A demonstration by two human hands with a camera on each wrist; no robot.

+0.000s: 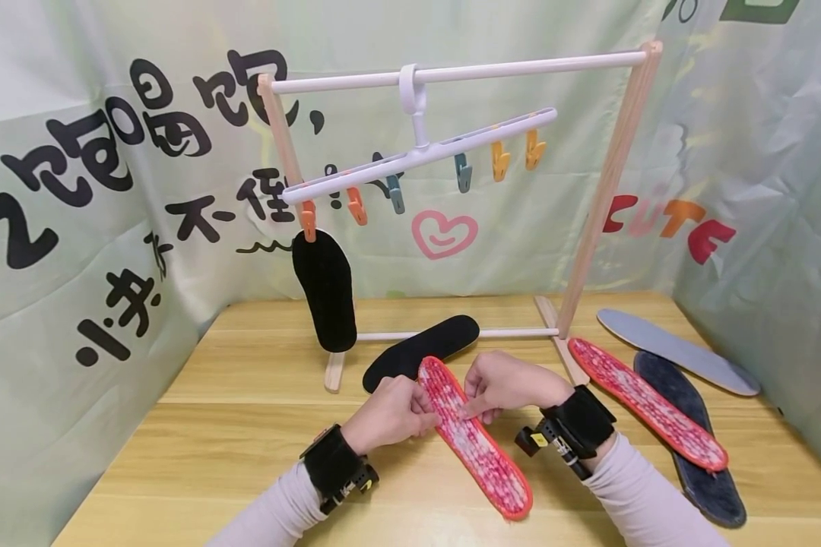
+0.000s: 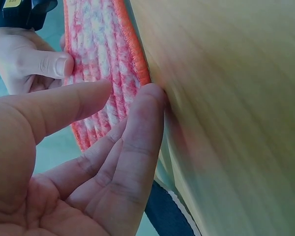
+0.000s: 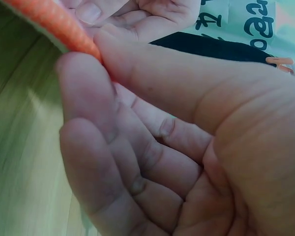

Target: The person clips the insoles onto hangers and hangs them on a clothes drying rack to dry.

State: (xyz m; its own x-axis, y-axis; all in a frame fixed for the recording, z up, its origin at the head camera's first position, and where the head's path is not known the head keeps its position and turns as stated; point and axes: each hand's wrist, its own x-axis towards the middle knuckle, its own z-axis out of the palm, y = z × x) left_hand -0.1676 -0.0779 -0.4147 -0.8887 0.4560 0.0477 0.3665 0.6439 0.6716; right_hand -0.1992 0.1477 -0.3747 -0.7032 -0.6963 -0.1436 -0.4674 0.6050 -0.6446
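Observation:
A red and white patterned insole (image 1: 482,452) with an orange-red edge is held slightly above the wooden table, between both hands. My left hand (image 1: 391,414) pinches its left edge; in the left wrist view, the thumb lies over the woven face. At the opposite edge, my right hand (image 1: 509,382) pinches with thumb and forefinger, and the right wrist view shows the orange rim (image 3: 64,29) between them. Just behind lies a black insole (image 1: 417,349), partly covered by the left hand and the patterned insole. Another black insole (image 1: 324,292) hangs from an orange clip (image 1: 308,222).
A white clip hanger (image 1: 417,156) with several coloured clips hangs tilted from a wooden-legged rack's bar (image 1: 520,68). At the right lie a second red patterned insole (image 1: 646,403), a dark insole (image 1: 711,486) beneath it, and a grey insole (image 1: 677,349).

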